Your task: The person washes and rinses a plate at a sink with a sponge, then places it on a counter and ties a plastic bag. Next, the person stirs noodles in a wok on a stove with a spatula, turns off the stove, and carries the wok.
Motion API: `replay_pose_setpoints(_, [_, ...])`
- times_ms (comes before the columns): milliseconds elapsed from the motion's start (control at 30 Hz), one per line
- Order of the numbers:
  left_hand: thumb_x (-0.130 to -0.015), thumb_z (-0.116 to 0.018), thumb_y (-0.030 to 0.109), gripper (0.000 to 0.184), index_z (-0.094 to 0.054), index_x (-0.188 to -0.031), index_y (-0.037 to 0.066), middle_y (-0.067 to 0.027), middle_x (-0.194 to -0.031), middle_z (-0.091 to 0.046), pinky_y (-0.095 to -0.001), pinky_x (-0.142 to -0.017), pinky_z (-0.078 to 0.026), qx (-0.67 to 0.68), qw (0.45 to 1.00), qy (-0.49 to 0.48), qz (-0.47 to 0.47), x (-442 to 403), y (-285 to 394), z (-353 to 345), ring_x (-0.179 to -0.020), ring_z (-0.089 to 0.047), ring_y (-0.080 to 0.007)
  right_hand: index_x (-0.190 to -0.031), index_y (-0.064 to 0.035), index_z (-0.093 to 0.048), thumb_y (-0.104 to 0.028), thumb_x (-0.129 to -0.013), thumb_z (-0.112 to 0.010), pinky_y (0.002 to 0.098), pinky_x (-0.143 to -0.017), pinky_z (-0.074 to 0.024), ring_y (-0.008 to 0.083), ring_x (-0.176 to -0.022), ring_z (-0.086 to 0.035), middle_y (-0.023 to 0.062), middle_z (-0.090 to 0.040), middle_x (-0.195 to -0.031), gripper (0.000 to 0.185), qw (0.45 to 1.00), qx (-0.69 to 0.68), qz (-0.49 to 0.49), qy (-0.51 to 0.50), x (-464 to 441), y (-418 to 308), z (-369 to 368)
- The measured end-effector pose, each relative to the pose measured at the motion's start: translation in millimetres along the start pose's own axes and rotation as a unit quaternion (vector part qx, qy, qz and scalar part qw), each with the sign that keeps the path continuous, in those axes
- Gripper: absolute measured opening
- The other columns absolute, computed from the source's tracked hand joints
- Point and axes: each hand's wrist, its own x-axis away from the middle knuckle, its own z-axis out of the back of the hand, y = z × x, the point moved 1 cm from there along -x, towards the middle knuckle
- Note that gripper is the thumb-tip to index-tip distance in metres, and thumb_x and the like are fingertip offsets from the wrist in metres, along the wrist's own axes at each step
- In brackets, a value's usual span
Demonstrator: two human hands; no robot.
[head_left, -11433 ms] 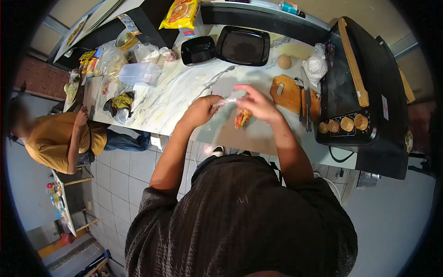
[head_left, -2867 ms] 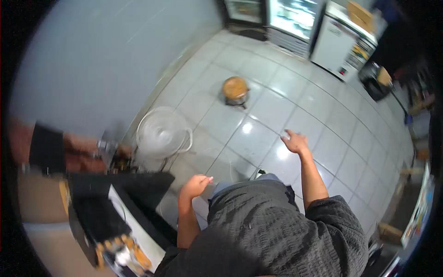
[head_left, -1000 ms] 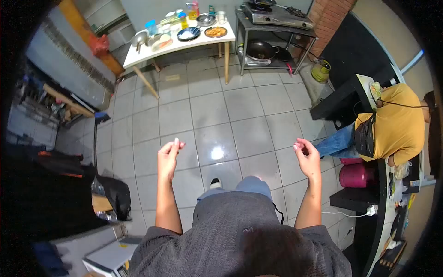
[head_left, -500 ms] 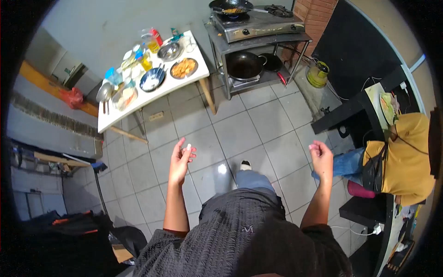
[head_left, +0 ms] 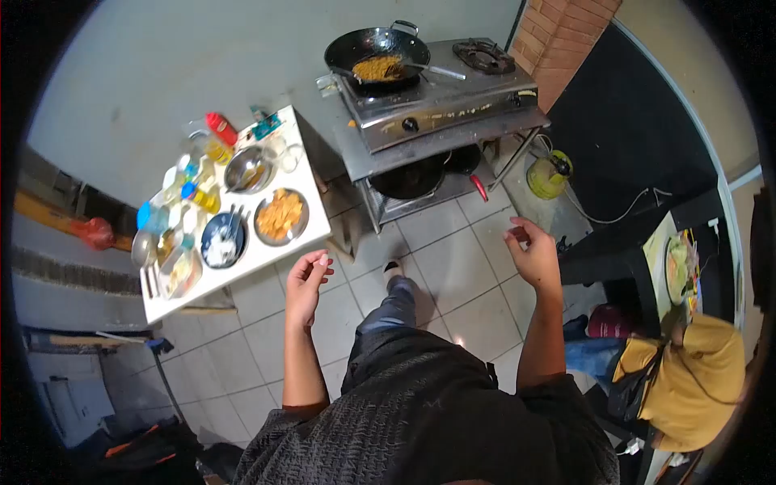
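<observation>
My left hand (head_left: 305,293) is held in the air, empty, its fingers loosely bent and apart. It is nearest to the white table's front right corner and touches nothing. My right hand (head_left: 533,257) is raised in front of the stove's right side, also empty, with curled fingers and a gap at the thumb. On the stove (head_left: 453,109) ahead sits a black wok (head_left: 347,50) with yellow-brown food (head_left: 377,68) in it. A metal-handled spatula (head_left: 443,72) leans in the wok. A plate of orange-brown pieces (head_left: 280,216) lies on the white table (head_left: 267,255).
Also on the table are a dark blue bowl (head_left: 224,240), a metal bowl (head_left: 247,170), a red bottle (head_left: 221,128) and several containers. A green gas cylinder (head_left: 549,175) stands right of the stove. At right, a person in a yellow top (head_left: 699,380) is close by.
I have moved forward, so the stove, wok and table appear nearer. The other person now sits lower in the view. Both hands stay raised and empty, their fingers a little more curled.
</observation>
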Motion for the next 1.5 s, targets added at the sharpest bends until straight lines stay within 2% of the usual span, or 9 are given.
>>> replay_pose_setpoints(167, [-0.093, -0.062, 0.029, 0.030, -0.063, -0.111, 0.005, -0.0037, -0.097, -0.065, -0.0251, -0.074, -0.044, 0.015, 1.000, -0.001, -0.011, -152, 28, -27, -0.085, -0.060, -0.0113, -0.108, -0.0002, -0.064, -0.016, -0.080, -0.071, 0.0310, -0.068, -0.0513, 0.0195, -0.070, -0.066, 0.0134, -0.069, -0.077, 0.033, 0.995, 0.056, -0.080, -0.025, -125, 17, -19])
replay_pose_setpoints(333, [-0.091, -0.065, 0.024, 0.025, -0.065, -0.107, 0.005, -0.0001, -0.091, -0.064, -0.0241, -0.071, -0.043, 0.046, 0.998, 0.016, -0.037, -258, 97, -64, -0.081, -0.057, -0.0091, -0.108, -0.0026, -0.065, -0.018, -0.080, -0.072, 0.0333, -0.067, -0.0504, 0.0217, -0.072, -0.065, 0.0125, -0.067, -0.079, 0.033, 0.998, 0.037, -0.040, -0.031, -248, 5, -35])
replay_pose_setpoints(533, [-0.092, -0.064, 0.023, 0.024, -0.065, -0.107, 0.004, 0.0002, -0.091, -0.064, -0.0239, -0.073, -0.042, 0.036, 0.996, 0.069, -0.044, -330, 135, -92, -0.079, -0.056, -0.0087, -0.111, -0.0016, -0.051, -0.014, -0.077, -0.073, 0.0394, -0.070, -0.0494, 0.0334, -0.082, -0.061, 0.0173, -0.061, -0.087, 0.043, 0.961, 0.126, 0.237, 0.069, -393, -5, -96])
replay_pose_setpoints(633, [-0.091, -0.064, 0.022, 0.023, -0.064, -0.107, 0.004, 0.0003, -0.091, -0.063, -0.0233, -0.072, -0.042, 0.053, 0.989, 0.131, -0.051, -345, 138, -109, -0.077, -0.054, -0.0078, -0.110, -0.0021, -0.046, -0.012, -0.076, -0.073, 0.0437, -0.069, -0.0495, 0.0392, -0.081, -0.061, 0.0185, -0.062, -0.085, 0.045, 0.951, 0.166, 0.260, 0.004, -450, 11, -123])
replay_pose_setpoints(700, [-0.093, -0.063, 0.025, 0.027, -0.062, -0.111, 0.005, -0.0007, -0.092, -0.062, -0.0226, -0.073, -0.043, 0.077, 0.979, 0.187, -0.035, -345, 135, -119, -0.080, -0.056, -0.0074, -0.108, -0.0034, -0.047, -0.013, -0.078, -0.071, 0.0482, -0.068, -0.0491, 0.0429, -0.078, -0.062, 0.0185, -0.063, -0.083, 0.039, 0.971, 0.108, 0.137, -0.164, -469, 11, -135])
replay_pose_setpoints(1000, [-0.091, -0.066, 0.022, 0.026, -0.063, -0.107, 0.002, -0.0018, -0.090, -0.063, -0.0212, -0.070, -0.041, 0.086, 0.959, 0.270, -0.006, -369, 142, -154, -0.076, -0.054, -0.0070, -0.089, -0.0044, -0.058, -0.019, -0.089, -0.058, 0.0491, -0.067, -0.0501, 0.0378, -0.074, -0.063, 0.0152, -0.062, -0.078, 0.015, 0.908, 0.182, 0.332, -0.179, -570, -50, -108])
replay_pose_setpoints(1133, [-0.091, -0.066, 0.025, 0.025, -0.064, -0.099, 0.002, 0.0010, -0.080, -0.061, -0.0206, -0.063, -0.039, -0.002, 0.956, 0.292, -0.001, -393, 147, -149, -0.070, -0.049, -0.0051, -0.088, -0.0051, -0.062, -0.016, -0.084, -0.060, 0.0478, -0.067, -0.0513, 0.0377, -0.075, -0.065, 0.0159, -0.064, -0.076, 0.012, 0.880, 0.275, 0.313, -0.229, -616, -104, -106])
replay_pose_setpoints(1333, [-0.090, -0.067, 0.027, 0.028, -0.066, -0.087, -0.001, 0.0019, -0.062, -0.056, -0.0226, -0.053, -0.037, -0.150, 0.944, 0.293, -0.016, -417, 162, -142, -0.058, -0.044, -0.0047, -0.081, -0.0032, -0.070, -0.008, -0.075, -0.060, 0.0449, -0.066, -0.0538, 0.0356, -0.075, -0.067, 0.0173, -0.067, -0.076, 0.013, 0.853, 0.335, 0.375, -0.145, -641, -154, -138])
replay_pose_setpoints(1500, [-0.091, -0.066, 0.025, 0.028, -0.066, -0.087, -0.002, -0.0003, -0.067, -0.059, -0.0230, -0.057, -0.040, -0.219, 0.942, 0.255, -0.008, -420, 160, -145, -0.063, -0.048, -0.0060, -0.084, -0.0012, -0.071, -0.015, -0.079, -0.063, 0.0451, -0.068, -0.0540, 0.0354, -0.076, -0.067, 0.0203, -0.068, -0.083, 0.017, 0.816, 0.395, 0.311, -0.285, -650, -146, -198])
